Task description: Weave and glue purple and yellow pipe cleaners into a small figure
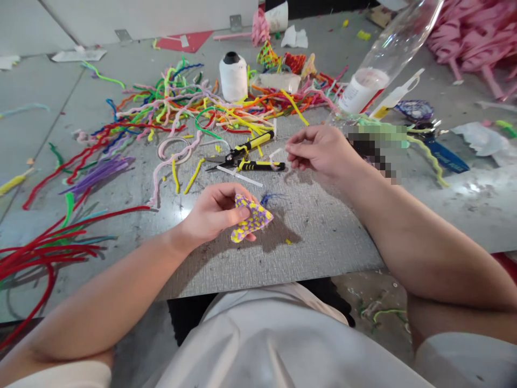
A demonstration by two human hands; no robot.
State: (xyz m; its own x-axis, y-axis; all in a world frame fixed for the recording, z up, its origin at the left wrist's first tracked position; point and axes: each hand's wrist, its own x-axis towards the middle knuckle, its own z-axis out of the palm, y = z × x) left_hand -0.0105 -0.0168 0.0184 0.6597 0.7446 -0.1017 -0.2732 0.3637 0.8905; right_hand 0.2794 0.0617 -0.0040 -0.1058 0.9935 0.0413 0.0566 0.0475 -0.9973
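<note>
Yellow-and-purple speckled piece (260, 217) is gripped in left hand (210, 213), above grey table (323, 237). Right hand (319, 152) is pinched closed; anything held can't be made out. Yellow-black cutters (231, 157) are laid beside it, white spool (233, 81) set behind.

Hands numbered two: one left hand (214, 213) at eight o'clock and one right hand (317, 152) at two. There was one purple-and-yellow piece (257, 217) near centre toward six, one pair of cutters (231, 157) toward eleven, one tape roll (162, 151) at ten, one spool (233, 82) just short of twelve, one red sheet (197, 42) at eleven, and two metal brackets (123, 35) around eleven. The fuzzy strands (189, 102), from eight to one, were too many to count.
</note>
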